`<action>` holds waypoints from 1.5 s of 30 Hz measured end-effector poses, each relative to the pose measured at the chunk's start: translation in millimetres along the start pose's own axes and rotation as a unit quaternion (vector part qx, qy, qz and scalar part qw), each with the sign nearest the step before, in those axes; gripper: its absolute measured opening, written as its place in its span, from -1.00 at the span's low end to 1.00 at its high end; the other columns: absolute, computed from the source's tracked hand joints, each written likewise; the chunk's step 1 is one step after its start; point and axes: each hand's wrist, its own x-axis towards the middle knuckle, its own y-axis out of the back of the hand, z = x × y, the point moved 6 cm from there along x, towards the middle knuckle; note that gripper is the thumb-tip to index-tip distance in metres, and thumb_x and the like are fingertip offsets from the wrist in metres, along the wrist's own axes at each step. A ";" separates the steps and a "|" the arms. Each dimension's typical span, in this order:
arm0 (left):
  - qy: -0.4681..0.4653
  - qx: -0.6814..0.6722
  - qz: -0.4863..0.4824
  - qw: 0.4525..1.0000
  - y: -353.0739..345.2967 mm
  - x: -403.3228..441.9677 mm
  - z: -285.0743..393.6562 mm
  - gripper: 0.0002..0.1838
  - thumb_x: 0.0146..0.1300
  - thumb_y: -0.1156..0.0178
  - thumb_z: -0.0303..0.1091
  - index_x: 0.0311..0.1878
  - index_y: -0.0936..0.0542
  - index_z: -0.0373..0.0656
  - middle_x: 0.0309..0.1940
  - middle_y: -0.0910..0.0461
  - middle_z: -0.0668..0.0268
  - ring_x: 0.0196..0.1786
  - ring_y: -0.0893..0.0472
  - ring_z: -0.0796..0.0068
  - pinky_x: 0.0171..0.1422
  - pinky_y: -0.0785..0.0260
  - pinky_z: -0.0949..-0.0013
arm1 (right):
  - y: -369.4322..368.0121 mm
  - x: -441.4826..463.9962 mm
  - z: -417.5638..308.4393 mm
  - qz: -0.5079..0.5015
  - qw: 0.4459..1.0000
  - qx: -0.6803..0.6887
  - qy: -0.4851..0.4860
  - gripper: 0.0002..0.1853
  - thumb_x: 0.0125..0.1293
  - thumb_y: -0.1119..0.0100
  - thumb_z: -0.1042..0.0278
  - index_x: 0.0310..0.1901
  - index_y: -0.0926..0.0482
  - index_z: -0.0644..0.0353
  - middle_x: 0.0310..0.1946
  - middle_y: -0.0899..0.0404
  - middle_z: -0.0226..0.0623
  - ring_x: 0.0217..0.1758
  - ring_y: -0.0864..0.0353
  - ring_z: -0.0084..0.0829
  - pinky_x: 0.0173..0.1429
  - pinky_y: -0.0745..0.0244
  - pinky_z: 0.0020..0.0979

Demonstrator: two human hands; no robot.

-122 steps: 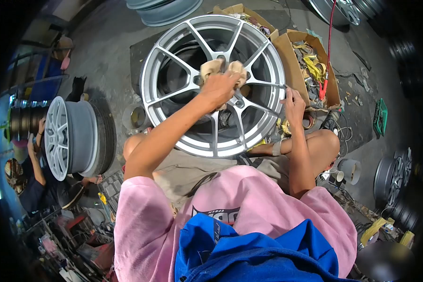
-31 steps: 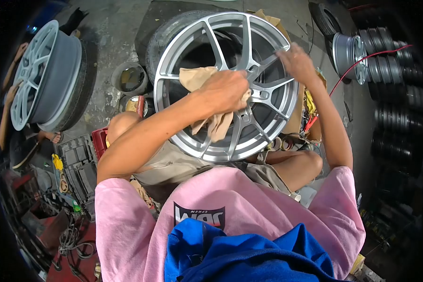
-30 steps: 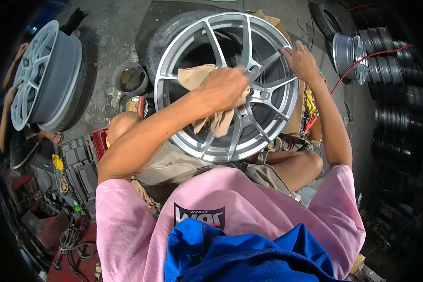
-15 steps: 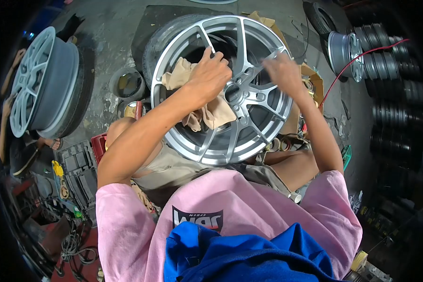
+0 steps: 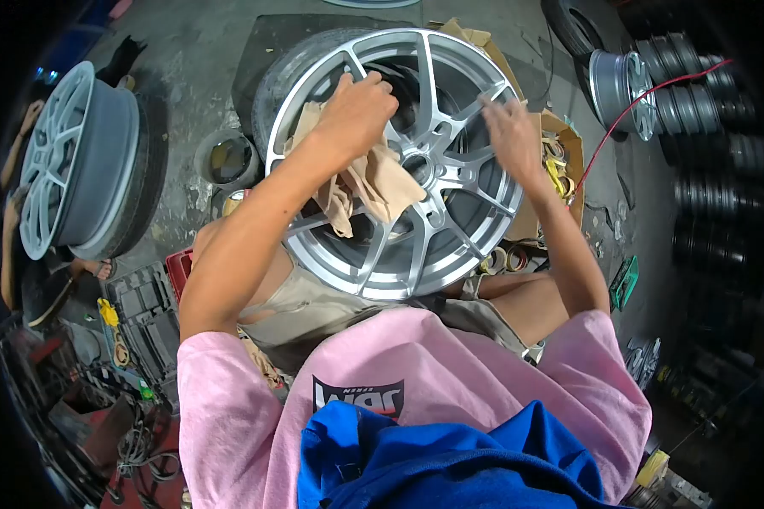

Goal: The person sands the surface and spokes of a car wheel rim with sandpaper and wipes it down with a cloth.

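Note:
A silver multi-spoke wheel rim lies face up before my lap, over a tire. My left hand is closed over the rim's upper left spokes, gripping a beige cloth. The cloth's loose folds hang across the spokes toward the hub. At the right side of the rim is my right hand, slightly blurred, its fingers bent together against an upper right spoke. Whatever those fingers hold, if anything, is hidden.
A cardboard box with tape rolls stands right of the rim. A bucket sits left. Farther left, another person's hand touches a second rim. A tool case lies lower left; stacked rims line the right.
My left hand has shifted left and slightly up, and the cloth has bunched differently beneath it. My right hand has moved slightly down along the rim's right side.

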 end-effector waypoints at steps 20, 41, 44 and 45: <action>0.217 -0.062 0.111 0.968 34.1 17.2 -76.9 -0.36 0.41 -0.33 0.20 0.14 -0.59 -0.26 -0.12 -0.78 -0.07 -0.01 -0.77 -0.19 0.07 -0.61 -0.08 | -39.8 3.4 -50.7 -0.037 0.986 0.128 -0.100 -0.62 0.57 -0.21 0.11 -0.27 -0.80 0.25 -0.12 -0.55 -0.07 0.05 -0.54 -0.01 0.10 -0.43 0.01; 0.285 -0.028 0.016 0.958 33.0 23.6 -82.5 -0.19 0.26 -0.35 0.45 -0.07 -0.73 -0.31 -0.20 -0.79 -0.11 -0.02 -0.77 -0.19 0.08 -0.58 -0.09 | -24.7 5.4 -56.5 0.009 1.000 0.022 -0.017 -0.68 0.50 -0.24 0.13 -0.25 -0.83 0.19 -0.13 -0.50 -0.23 0.03 -0.48 -0.17 0.07 -0.27 -0.10; 0.281 -0.036 0.039 0.958 29.2 20.6 -84.7 -0.19 0.26 -0.35 0.45 -0.05 -0.73 -0.31 -0.18 -0.79 -0.12 -0.02 -0.76 -0.20 0.09 -0.58 -0.09 | -21.2 -2.5 -53.9 0.017 0.985 0.156 -0.065 -0.68 0.51 -0.25 0.14 -0.22 -0.84 0.22 -0.12 -0.53 -0.20 0.04 -0.50 -0.17 0.06 -0.30 -0.09; 0.282 -0.034 0.049 0.957 29.4 20.9 -85.1 -0.18 0.27 -0.34 0.46 -0.06 -0.74 -0.30 -0.20 -0.78 -0.15 -0.01 -0.76 -0.23 0.08 -0.57 -0.09 | -16.0 -6.2 -46.6 0.019 0.985 0.157 -0.069 -0.68 0.51 -0.25 0.14 -0.22 -0.84 0.22 -0.12 -0.53 -0.20 0.04 -0.50 -0.17 0.06 -0.30 -0.09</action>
